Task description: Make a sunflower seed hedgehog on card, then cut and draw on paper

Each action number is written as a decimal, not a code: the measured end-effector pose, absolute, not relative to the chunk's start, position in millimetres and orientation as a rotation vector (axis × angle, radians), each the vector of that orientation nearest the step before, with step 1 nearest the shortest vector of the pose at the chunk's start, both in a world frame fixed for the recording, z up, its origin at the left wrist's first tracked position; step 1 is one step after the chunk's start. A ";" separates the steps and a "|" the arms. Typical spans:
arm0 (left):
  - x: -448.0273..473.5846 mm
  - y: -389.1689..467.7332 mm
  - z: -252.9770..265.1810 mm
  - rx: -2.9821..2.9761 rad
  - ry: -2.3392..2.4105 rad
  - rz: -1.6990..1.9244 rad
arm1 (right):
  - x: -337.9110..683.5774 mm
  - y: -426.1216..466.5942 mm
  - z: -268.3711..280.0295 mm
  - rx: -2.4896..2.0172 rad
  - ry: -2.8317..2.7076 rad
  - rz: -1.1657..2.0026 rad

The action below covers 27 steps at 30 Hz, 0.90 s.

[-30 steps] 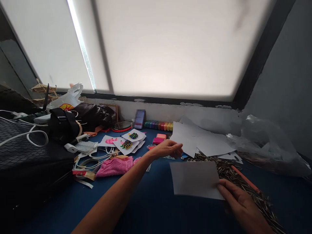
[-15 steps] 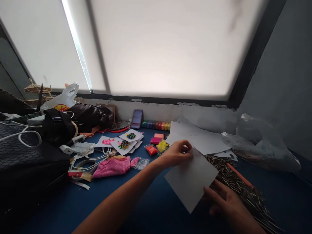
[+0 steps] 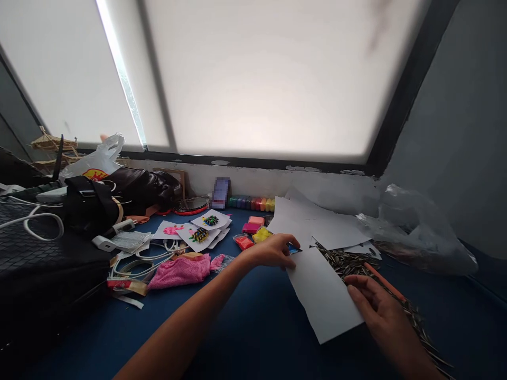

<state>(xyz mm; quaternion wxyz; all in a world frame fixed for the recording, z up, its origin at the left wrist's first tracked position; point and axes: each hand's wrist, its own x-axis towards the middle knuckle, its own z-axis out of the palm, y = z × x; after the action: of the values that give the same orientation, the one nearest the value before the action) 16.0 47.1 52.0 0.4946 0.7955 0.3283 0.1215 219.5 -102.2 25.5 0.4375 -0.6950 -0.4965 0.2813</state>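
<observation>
A sheet of white paper (image 3: pixel 327 298) is held tilted over the blue tabletop. My right hand (image 3: pixel 378 306) grips its right edge, thumb on the near face and fingers curled behind. At the upper left corner, my left hand (image 3: pixel 275 250) has its thumb against the paper, with the index finger arched above; the other fingertips are partly hidden. Just beyond the sheet lies a heap of dark striped seeds (image 3: pixel 352 261), looking like sunflower seeds, with an orange stick (image 3: pixel 384 281) on top. Part of a blue packet (image 3: pixel 293 248) shows by my left fingers.
Larger white sheets (image 3: pixel 317 221) lie at the back, beside a clear plastic bag (image 3: pixel 423 237). Coloured clay packs (image 3: pixel 243 241) and small sheets with seed-covered figures (image 3: pixel 200 234) sit left of centre. Further left are a pink cloth (image 3: pixel 180 272), cables, a charger (image 3: pixel 104 243) and a black bag (image 3: pixel 51 285).
The paper has turned and shifted slightly right. My left hand has slid to its upper left corner, and my right hand has moved up along its right edge.
</observation>
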 end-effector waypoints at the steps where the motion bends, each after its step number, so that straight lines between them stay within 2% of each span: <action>1: 13.7 46.8 51.8 2.007 0.832 0.237 | 219.8 -102.0 23.0 -1.730 -1.296 0.645; 8: -1.5 47.8 46.5 2.128 0.926 -0.098 | 218.3 -102.6 0.4 -1.697 -1.813 0.299; 13: -6.4 43.6 39.9 2.319 1.069 0.253 | 216.5 -99.3 -7.8 -1.570 -2.054 0.016; 16: -2.2 32.1 26.1 2.373 1.149 0.479 | 210.6 -95.6 -6.3 -1.468 -2.197 -0.048; 19: -0.5 16.4 9.7 2.516 0.936 0.624 | 205.0 -92.1 -5.6 -1.390 -2.228 -0.132; 23: -6.1 -0.8 -5.2 2.700 0.660 0.439 | 201.1 -93.3 -8.2 -1.335 -2.201 -0.180; 27: -10.2 -6.6 -10.8 2.757 0.670 0.368 | 191.8 -105.1 -9.7 -1.308 -2.257 -0.123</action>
<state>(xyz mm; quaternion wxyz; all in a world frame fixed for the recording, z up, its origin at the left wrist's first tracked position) -10.2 -6.6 -10.8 0.1401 0.9541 0.2318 0.1275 191.8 -105.1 -9.7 0.2620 -0.4834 -0.8340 -0.0455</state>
